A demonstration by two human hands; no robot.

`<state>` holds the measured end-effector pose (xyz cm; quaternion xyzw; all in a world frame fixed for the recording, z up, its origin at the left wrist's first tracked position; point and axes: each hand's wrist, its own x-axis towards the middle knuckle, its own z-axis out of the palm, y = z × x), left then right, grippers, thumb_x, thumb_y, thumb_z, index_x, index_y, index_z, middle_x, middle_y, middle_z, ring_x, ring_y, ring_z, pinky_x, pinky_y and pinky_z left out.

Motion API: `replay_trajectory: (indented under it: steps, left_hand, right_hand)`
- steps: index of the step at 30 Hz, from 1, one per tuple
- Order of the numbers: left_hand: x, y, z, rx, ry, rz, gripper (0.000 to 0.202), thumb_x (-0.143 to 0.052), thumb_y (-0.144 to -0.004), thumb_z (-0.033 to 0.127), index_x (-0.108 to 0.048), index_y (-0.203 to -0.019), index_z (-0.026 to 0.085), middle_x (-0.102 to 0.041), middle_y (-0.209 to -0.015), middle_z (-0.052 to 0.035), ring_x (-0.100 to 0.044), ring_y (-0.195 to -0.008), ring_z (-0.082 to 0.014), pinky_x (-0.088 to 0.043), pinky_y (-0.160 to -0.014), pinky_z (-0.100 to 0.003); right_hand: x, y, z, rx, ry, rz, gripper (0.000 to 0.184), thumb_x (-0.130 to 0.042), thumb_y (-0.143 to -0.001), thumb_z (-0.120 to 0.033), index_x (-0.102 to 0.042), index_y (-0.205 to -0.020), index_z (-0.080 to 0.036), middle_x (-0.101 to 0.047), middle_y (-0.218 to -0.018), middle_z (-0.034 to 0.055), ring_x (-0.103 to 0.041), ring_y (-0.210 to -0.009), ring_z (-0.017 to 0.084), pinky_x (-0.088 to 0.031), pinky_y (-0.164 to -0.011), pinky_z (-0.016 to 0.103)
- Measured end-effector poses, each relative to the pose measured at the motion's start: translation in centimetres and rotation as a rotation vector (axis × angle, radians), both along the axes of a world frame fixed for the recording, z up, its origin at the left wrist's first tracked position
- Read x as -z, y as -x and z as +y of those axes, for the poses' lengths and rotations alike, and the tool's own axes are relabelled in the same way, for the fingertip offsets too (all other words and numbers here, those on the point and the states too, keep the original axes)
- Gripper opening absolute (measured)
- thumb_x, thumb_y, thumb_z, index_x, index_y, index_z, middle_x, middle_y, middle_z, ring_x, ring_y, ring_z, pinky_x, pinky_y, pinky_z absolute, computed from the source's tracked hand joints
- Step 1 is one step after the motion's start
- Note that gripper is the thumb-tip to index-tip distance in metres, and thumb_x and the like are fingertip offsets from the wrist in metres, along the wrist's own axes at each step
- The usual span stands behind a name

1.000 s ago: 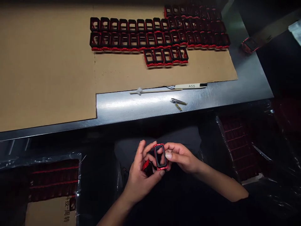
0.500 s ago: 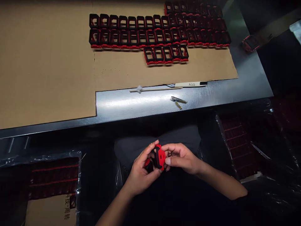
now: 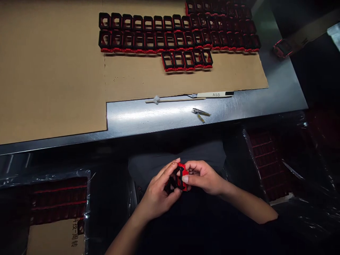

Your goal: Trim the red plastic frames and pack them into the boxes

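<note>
Above my lap, my left hand (image 3: 162, 186) is wrapped round a red and black plastic frame (image 3: 185, 171), its fingers on the far edge and its thumb on the near edge. My right hand (image 3: 202, 178) pinches the red side of the same piece between thumb and fingers. Part of the frame lies hidden behind the fingers. Several similar red and black frames (image 3: 138, 41) stand in rows on the cardboard (image 3: 53, 71) that covers the metal table.
On the metal table (image 3: 148, 120) lie a white-handled tool marked A55 (image 3: 216, 94), a thin stick with a white tuft (image 3: 175, 100) and small nippers (image 3: 201, 112). Plastic-lined boxes of red and black parts stand left (image 3: 88, 198) and right (image 3: 248, 141). One frame (image 3: 283, 48) sits apart.
The frame has turned in my hands, so its red face shows less and more of its black inner side appears. My right thumb has shifted slightly left across it.
</note>
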<state>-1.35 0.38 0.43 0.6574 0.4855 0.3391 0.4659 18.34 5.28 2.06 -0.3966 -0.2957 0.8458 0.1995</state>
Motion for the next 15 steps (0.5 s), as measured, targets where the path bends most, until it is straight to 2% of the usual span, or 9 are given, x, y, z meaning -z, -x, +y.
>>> replay_trajectory:
  steps: [7, 15]
  left_hand:
    - [-1.0, 0.8, 0.8, 0.095, -0.028, 0.037, 0.078, -0.062, -0.081, 0.006, -0.037, -0.151, 0.028, -0.058, -0.143, -0.0119, -0.059, -0.129, -0.0254, -0.056, -0.102, -0.042]
    - [-1.3, 1.2, 1.3, 0.143, -0.051, 0.03, 0.075, -0.062, -0.083, 0.006, -0.037, -0.15, 0.028, -0.059, -0.141, -0.0143, -0.061, -0.126, -0.0264, -0.057, -0.099, -0.044]
  right_hand:
    - [0.4, -0.3, 0.0, -0.042, 0.029, 0.052, 0.034, -0.079, -0.08, -0.042, -0.062, -0.086, -0.013, -0.069, -0.078, 0.002, -0.066, -0.067, 0.011, -0.055, -0.061, 0.022]
    - [0.6, -0.5, 0.0, -0.056, 0.039, 0.072, 0.032, -0.081, -0.078, -0.037, -0.061, -0.085, -0.013, -0.068, -0.079, 0.0019, -0.066, -0.069, 0.011, -0.055, -0.062, 0.022]
